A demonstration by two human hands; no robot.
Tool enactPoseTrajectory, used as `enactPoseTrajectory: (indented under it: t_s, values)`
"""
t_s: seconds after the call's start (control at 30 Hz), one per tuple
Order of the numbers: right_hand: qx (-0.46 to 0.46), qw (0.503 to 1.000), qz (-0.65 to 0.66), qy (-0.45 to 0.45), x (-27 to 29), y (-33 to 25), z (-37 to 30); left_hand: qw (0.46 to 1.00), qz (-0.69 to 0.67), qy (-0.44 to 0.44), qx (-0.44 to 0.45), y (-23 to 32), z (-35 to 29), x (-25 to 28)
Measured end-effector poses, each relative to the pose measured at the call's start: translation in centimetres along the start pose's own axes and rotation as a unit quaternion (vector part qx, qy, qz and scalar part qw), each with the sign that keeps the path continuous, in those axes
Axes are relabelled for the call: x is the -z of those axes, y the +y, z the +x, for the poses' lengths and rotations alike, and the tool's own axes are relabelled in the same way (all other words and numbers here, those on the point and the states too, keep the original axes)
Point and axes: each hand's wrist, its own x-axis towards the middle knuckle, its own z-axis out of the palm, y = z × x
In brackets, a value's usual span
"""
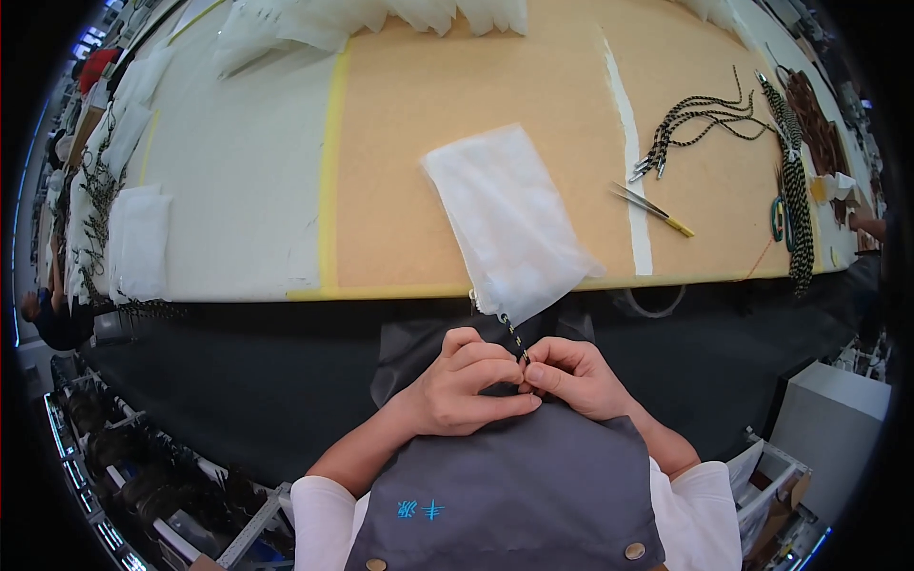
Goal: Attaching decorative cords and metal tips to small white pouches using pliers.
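A white, translucent zippered pouch [509, 214] lies on the table, its near corner hanging over the front edge. From that corner runs a short black-and-yellow cord [515, 335] down to my hands. My left hand [466, 385] is closed, its fingertips at the cord's lower end. Facing it, my right hand [576, 376] pinches the same end between thumb and forefinger. Both hands are in front of my grey apron, just below the table edge. The exact tip of the cord is hidden by my fingers.
Metal tweezers [655, 210] with a yellow end lie right of the pouch. Beyond are loose cords [700, 116] and a long cord bundle [793, 157]. White pouches [138, 243] are stacked at left; more [367, 17] lie along the far side. Another person [62, 319] is at far left.
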Motion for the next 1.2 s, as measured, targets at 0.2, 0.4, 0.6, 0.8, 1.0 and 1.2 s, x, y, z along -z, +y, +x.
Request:
enactPoseTrajectory:
  t_s: [0.2,0.4,0.6,0.8,1.0,1.2]
  values:
    - [0.151,0.936,-0.319,-0.016,-0.9,-0.9,-0.8,0.84,-0.282,0.246,0.393,-1.5,-5.5,-5.2]
    - [0.173,0.901,-0.393,-0.052,-1.7,-0.8,-0.5,0.783,-0.383,0.284,0.4,-3.1,-2.4,-9.7]
    - [0.171,0.919,-0.357,-0.006,-1.3,-0.2,-1.6,0.697,-0.583,0.167,0.381,-2.6,-3.8,-7.7]
    - [0.121,0.839,-0.527,0.059,-1.3,1.3,-1.1,0.707,-0.59,0.132,0.366,0.8,-4.2,-6.7]
    - [0.218,0.745,-0.616,0.134,-1.7,-4.4,-0.2,0.691,-0.56,0.178,0.421,1.6,-4.8,-6.9]
    - [0.35,0.626,-0.68,0.155,-0.5,-5.7,5.7,0.695,-0.539,0.21,0.428,1.7,-4.5,-6.6]
